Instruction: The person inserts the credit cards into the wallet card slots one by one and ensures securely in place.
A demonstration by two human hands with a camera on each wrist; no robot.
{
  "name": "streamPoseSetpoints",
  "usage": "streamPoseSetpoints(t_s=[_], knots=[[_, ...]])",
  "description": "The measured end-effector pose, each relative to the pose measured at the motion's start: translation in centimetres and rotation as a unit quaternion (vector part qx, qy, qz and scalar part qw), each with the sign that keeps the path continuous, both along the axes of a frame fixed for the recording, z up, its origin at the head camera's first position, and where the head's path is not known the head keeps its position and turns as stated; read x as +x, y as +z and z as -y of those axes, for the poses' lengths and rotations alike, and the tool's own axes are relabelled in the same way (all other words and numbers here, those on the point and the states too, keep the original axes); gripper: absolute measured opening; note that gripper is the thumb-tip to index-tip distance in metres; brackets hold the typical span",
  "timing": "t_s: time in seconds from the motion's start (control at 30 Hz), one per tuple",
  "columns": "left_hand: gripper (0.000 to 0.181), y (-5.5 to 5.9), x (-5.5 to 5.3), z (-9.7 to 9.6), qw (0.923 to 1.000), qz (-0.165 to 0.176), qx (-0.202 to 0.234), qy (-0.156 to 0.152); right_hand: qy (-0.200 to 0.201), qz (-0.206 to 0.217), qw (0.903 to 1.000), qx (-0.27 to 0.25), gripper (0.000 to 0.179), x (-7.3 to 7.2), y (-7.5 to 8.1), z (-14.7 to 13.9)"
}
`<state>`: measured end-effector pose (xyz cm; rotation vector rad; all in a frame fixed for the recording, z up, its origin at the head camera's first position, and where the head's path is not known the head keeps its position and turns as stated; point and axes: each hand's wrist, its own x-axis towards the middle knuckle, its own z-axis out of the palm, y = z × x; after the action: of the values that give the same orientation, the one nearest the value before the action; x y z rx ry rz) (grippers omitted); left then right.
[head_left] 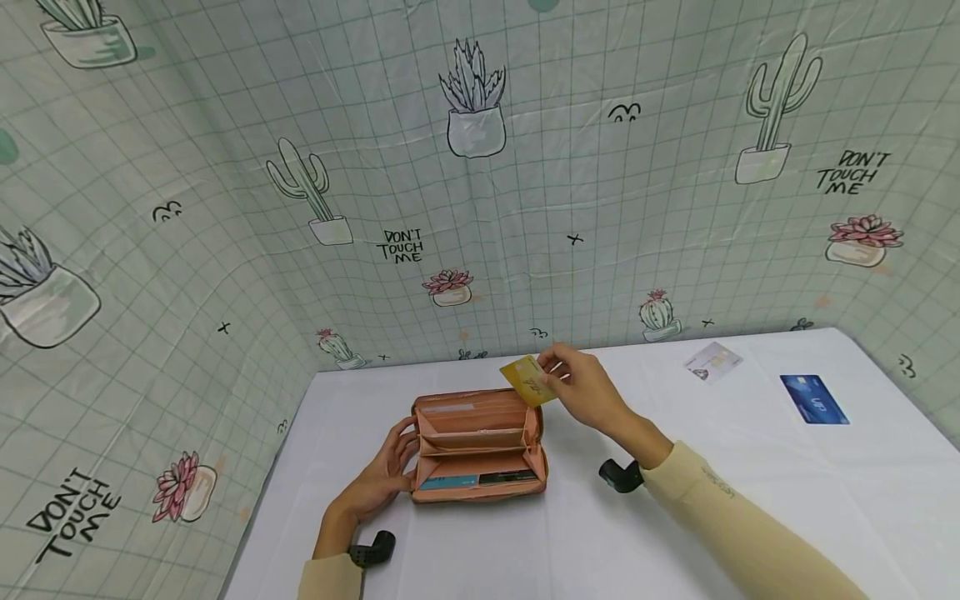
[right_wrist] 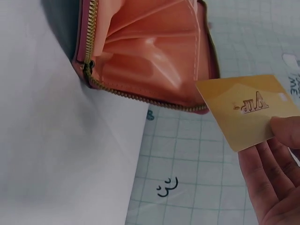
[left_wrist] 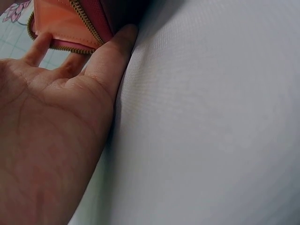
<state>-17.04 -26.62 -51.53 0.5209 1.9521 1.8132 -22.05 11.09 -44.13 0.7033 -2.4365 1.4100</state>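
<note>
A salmon-coloured zip wallet [head_left: 480, 497] lies unzipped on the white table, its pleated compartments facing up. A blue card [head_left: 450, 482] and a black card [head_left: 506, 477] sit in slots along its near side. My left hand [head_left: 378, 475] holds the wallet's left end, thumb at the near corner and fingers farther back. At the far right corner, my right hand [head_left: 588, 392] pinches a gold card [head_left: 525, 379] between thumb and fingers. The right wrist view shows "VIP" lettering on this gold card [right_wrist: 243, 110], which overlaps the wallet's zipped edge in sight; contact cannot be told.
To the right on the table lie a pale card [head_left: 712, 362] with a small picture and a blue VIP card [head_left: 814, 399]. A cactus-printed cloth [head_left: 525, 217] hangs behind the table and at its sides. Each wrist wears a black camera [head_left: 621, 476].
</note>
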Motion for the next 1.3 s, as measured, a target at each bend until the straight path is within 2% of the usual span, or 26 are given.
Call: streamPoseSetpoints(t_s=[0.13,0.37,0.77,1.03,1.3], knots=[[0.109,0.0,0.0,0.0,0.9999,0.005,-0.010,0.006,0.001,-0.018,0.9998,0.011,0.016,-0.2,-0.1,0.8],[0.110,-0.1,-0.1,0.0,0.9996,0.009,-0.023,0.011,0.005,-0.033,0.9994,0.000,0.016,-0.4,0.0,1.7],[0.111,-0.1,-0.1,-0.1,0.9998,0.012,-0.010,0.010,-0.002,-0.070,0.9958,0.058,0.016,-0.5,-0.8,3.0],[0.108,-0.1,0.1,0.1,0.9997,0.009,-0.019,0.012,0.002,-0.111,0.9883,0.104,0.018,-0.5,-1.0,3.5],[0.108,0.1,0.1,0.0,0.9999,0.001,-0.010,0.004,0.012,-0.121,0.9802,0.156,0.015,-0.8,-0.4,4.0]])
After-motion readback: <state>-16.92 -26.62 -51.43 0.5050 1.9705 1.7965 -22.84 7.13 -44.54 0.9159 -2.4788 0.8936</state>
